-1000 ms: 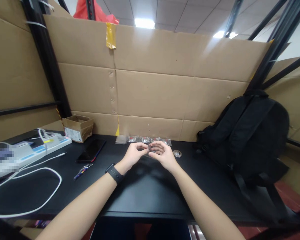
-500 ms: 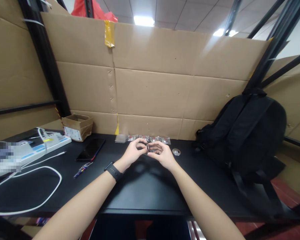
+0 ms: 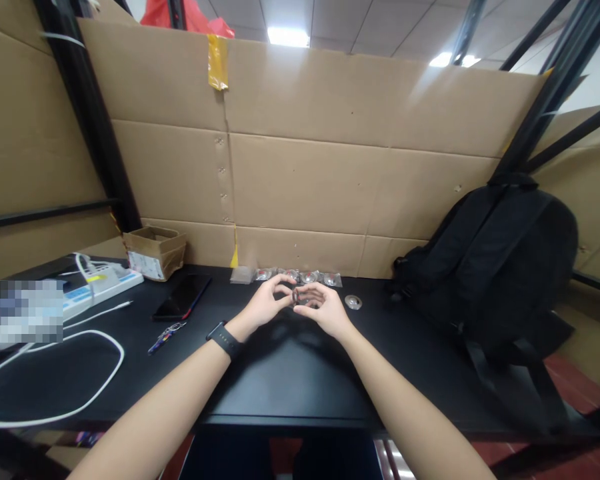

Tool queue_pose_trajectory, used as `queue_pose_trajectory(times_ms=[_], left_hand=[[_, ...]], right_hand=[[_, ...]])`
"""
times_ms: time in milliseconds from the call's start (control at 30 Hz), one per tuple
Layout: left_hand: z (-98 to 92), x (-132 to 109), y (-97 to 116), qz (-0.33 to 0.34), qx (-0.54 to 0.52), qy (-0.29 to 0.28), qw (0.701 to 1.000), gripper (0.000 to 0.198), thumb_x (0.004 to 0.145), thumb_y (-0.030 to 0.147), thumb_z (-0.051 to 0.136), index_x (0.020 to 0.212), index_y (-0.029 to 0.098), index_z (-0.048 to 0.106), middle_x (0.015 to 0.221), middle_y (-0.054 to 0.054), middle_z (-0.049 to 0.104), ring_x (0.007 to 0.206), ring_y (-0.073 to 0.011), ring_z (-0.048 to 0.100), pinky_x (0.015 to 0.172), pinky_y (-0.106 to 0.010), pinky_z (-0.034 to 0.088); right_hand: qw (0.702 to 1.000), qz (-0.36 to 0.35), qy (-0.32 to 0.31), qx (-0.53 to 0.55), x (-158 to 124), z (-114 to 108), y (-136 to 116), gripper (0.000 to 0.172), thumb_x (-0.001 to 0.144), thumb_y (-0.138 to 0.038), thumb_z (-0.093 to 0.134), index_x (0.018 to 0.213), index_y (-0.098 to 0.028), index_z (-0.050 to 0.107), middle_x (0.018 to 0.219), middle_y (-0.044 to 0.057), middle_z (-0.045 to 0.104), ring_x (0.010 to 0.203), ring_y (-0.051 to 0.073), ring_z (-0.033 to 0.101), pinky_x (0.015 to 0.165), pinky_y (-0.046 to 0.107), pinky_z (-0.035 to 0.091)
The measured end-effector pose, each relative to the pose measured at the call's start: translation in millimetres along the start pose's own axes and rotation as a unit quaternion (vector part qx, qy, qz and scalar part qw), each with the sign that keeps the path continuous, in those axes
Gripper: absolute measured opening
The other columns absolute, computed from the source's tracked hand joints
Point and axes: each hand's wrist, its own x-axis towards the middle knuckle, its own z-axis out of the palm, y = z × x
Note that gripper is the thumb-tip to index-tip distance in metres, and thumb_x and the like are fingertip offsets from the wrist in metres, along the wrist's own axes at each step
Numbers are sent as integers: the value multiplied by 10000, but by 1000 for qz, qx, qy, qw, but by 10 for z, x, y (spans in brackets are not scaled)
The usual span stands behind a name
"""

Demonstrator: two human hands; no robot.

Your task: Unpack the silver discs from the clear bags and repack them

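Between my two hands, a small dark ring-shaped piece is held up on edge above the black table. My left hand, with a dark watch on its wrist, pinches the piece from the left. From the right, my right hand grips it with curled fingers and thumb. Much of the piece is hidden by the fingertips. Just behind the hands lies a row of small clear packets, among them a packet with a red mark. A round shiny metal piece lies to the right of my right hand.
On the left are a phone, a keychain, a small open cardboard box, a power strip and a looped white cable. A black backpack stands at the right. Cardboard walls the back.
Both hands keep their hold on the ring-shaped piece, which seems turned very slightly. The camera view has shifted a little.
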Motion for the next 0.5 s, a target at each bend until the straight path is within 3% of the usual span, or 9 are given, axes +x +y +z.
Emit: queue_pose_trajectory(times_ms=[133, 300, 500], left_hand=[[-17, 5, -31, 0, 5, 5, 1000, 388, 758, 284, 782, 1083, 171, 603, 870, -46, 732, 880, -194, 715, 870, -321, 539], [2, 12, -82, -20, 33, 33, 999, 229, 763, 326, 763, 890, 147, 697, 901, -89, 753, 857, -225, 720, 828, -330, 555], [55, 6, -45, 2, 65, 35, 997, 190, 825, 331, 693, 898, 161, 737, 935, -78, 760, 878, -226, 699, 860, -333, 532]], right_hand=[[1000, 14, 4, 9, -2, 1, -27, 449, 640, -329, 878, 1006, -198, 652, 1031, 98, 750, 931, 250, 734, 782, 363, 594], [999, 20, 20, 21, -3, 15, -30, 447, 649, -354, 872, 1002, -204, 641, 1063, 97, 740, 918, 233, 731, 813, 370, 602], [998, 24, 40, 40, -1, 22, -13, 487, 632, -364, 883, 1019, -208, 632, 1076, 96, 736, 905, 224, 731, 832, 376, 604]])
